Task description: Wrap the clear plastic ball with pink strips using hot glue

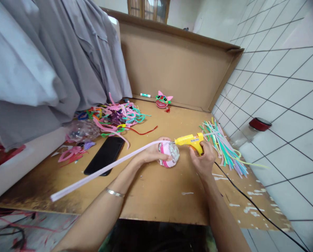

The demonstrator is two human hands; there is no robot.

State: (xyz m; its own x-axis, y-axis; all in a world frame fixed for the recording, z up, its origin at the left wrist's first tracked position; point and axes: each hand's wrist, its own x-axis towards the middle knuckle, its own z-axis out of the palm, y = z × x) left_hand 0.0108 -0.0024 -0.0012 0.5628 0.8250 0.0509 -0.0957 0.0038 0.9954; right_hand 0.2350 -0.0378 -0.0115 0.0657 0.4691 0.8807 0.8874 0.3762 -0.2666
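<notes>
My left hand is closed around a small round ball with a whitish, crinkled surface and pink bands wound on it. A long pale pink pipe cleaner runs from the ball's top out to the lower left, over my forearm. In my right hand is a yellow hot glue gun, a glue stick showing at its back. The gun's nozzle meets the upper edge of the ball, by the pale pink strip. My left fingers partly hide the ball.
A black phone lies left, before a heap of coloured pipe cleaners. More pipe cleaners lie right, near a red-lidded jar. A decorated animal head and a marker are at the back. The gun's cord trails right.
</notes>
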